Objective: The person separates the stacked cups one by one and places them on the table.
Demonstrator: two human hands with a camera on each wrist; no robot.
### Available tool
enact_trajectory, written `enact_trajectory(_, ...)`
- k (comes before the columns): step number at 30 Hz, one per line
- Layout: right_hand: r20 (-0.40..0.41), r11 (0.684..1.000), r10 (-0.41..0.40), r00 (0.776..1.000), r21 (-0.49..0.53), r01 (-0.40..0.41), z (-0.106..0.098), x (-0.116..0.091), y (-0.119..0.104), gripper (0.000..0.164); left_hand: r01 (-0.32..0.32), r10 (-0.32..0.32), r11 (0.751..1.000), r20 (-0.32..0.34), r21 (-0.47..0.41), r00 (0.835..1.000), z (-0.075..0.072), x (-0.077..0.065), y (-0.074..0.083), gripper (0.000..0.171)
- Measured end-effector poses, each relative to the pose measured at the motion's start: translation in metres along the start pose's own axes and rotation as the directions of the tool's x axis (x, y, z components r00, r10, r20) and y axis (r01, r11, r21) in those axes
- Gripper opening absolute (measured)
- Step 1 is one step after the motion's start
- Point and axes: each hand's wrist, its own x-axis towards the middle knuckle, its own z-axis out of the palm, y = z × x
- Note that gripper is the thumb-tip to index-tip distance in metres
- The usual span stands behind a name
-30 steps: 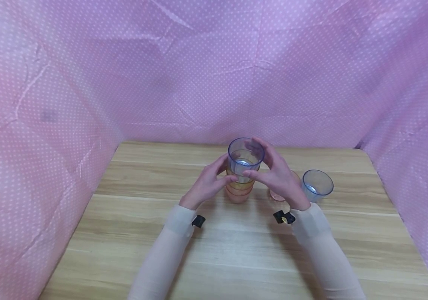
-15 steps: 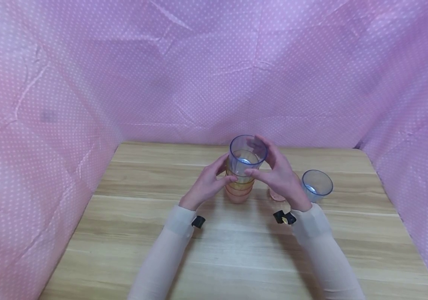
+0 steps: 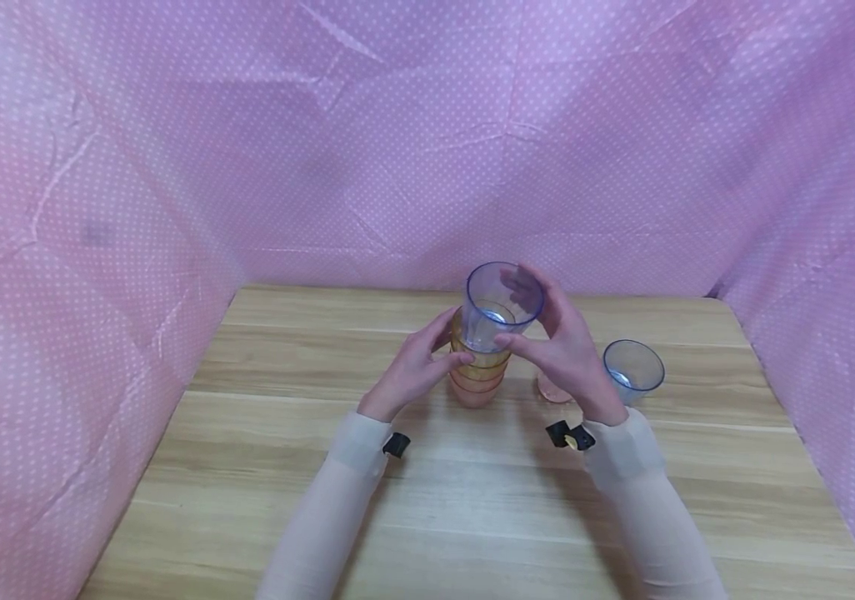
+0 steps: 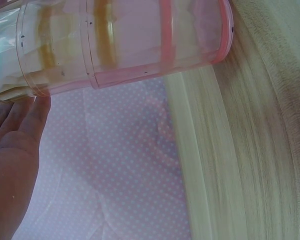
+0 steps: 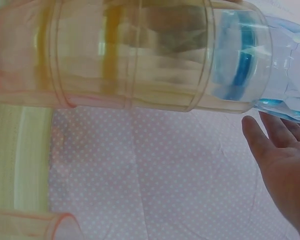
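In the head view, a stack of clear tumblers stands upright near the table's middle. Its lower part is a pink tumbler [image 3: 476,395], with yellow-tinted tumblers [image 3: 489,362] nested above. My left hand [image 3: 414,372] grips the upper yellow part from the left, its fingers [image 4: 42,112] passing behind the wall. On top, a blue-rimmed tumbler [image 3: 482,328] leans right, held between the thumb and fingers of my right hand [image 3: 568,354]. From the right wrist, the blue base [image 5: 245,55] shows inside the topmost yellow tumbler, while the upper body stands out beyond its rim.
Another blue tumbler [image 3: 637,371] stands upright right of my right hand. A pink tumbler [image 3: 553,390] stands between it and the stack, mostly hidden behind that hand. The wooden table [image 3: 442,517] ends in front of a pink dotted cloth [image 3: 367,167] on the back and sides.
My right hand has moved up and to the right, drawing the blue tumbler further out of the stack and tilting it. My left hand and the rest of the stack have stayed put.
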Motion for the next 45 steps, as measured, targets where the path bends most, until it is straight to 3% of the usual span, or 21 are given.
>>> enact_trajectory(23, -0.061, 0.99, -0.064, 0.996, 0.124, 0.072, -0.006, -0.002, -0.014, 0.089, -0.032, 0.032, 0.999, 0.003, -0.006, 0.999, 0.001, 0.0, -0.004, 0.082)
enact_trajectory(31, -0.1, 0.984, -0.074, 0.992, 0.152, 0.089, -0.009, -0.006, -0.017, 0.095, 0.004, -0.005, 1.0, -0.018, -0.014, 1.0, 0.002, 0.001, -0.003, 0.074)
enact_trajectory(36, -0.118, 0.979, -0.104, 0.988, 0.16, 0.122, -0.011, -0.008, -0.019, 0.09, 0.037, -0.039, 0.998, -0.043, -0.047, 0.998, 0.003, 0.001, -0.003, 0.073)
enact_trajectory(45, -0.155, 0.973, -0.138, 0.978, 0.16, 0.163, -0.018, -0.014, -0.022, 0.088, -0.055, 0.054, 0.998, -0.034, -0.033, 0.998, 0.003, 0.002, -0.008, 0.072)
